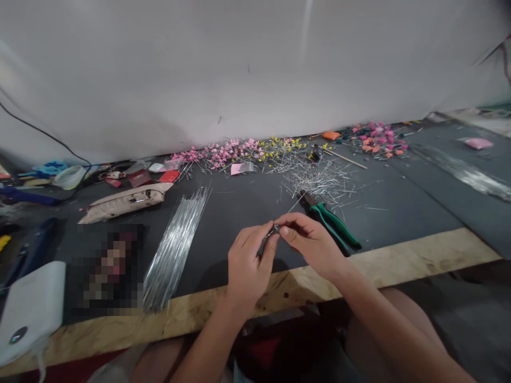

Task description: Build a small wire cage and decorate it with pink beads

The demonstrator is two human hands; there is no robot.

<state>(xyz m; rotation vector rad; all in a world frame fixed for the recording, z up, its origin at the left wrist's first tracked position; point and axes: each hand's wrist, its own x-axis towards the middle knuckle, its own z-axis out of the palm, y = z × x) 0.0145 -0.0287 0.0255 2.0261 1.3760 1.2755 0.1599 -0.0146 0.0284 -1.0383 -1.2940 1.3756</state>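
Note:
Close together above the front edge of the table, my left hand [248, 260] and my right hand [311, 242] meet at the fingertips. Between them is a small dark, shiny piece [275, 229], mostly hidden and too small to name. Both hands are closed in a pinch on it. A thin metal wire [295, 204] sticks up past the right fingers; whether it joins the dark piece I cannot tell. Just beyond my right hand lie green-handled pliers [335, 223], jaws pointing away. A pile of short loose wires [319, 178] spreads beyond the jaws.
Left of my hands lies a bundle of long silvery wires [175, 247]. Pink flower-tipped wires [233, 151] and yellow-tipped ones [279, 144] line the wall. A beige packet [128, 202] and white power bank [34, 303] are at left. More wires [467, 173] lie right.

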